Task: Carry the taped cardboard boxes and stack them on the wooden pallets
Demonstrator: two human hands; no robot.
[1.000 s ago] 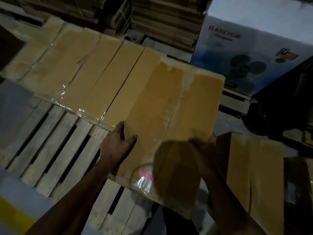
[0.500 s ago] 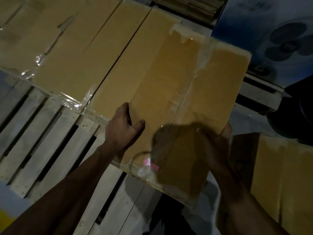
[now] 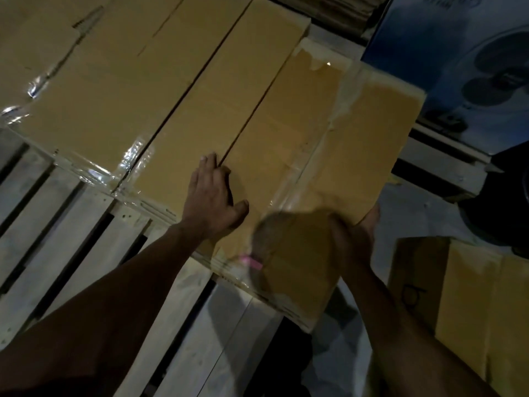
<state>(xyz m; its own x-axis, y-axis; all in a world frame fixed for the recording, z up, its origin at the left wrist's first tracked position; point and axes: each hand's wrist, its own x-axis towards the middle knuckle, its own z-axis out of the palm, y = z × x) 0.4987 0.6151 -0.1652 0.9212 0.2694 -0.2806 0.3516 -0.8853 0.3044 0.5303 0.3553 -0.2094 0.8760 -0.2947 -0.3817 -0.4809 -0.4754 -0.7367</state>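
Taped box point(image 3: 329, 156) being seated rightmost on pallet point(image 3: 86, 230) row, left hand point(image 3: 213, 200) flat pressing, right hand point(image 3: 357, 239) gripping edge, another box point(image 3: 472, 305) waiting right.

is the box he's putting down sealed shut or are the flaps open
Sealed shut. The taped cardboard box shows both top flaps lying flat, with clear tape running along the seam between them. The left hand rests flat on its top.

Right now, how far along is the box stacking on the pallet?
Done: a row of taped brown cardboard boxes lies on the pale wooden pallet. In hand: the rightmost taped box, left hand flat on it, right hand at its edge. Left: another brown box beside the pallet.
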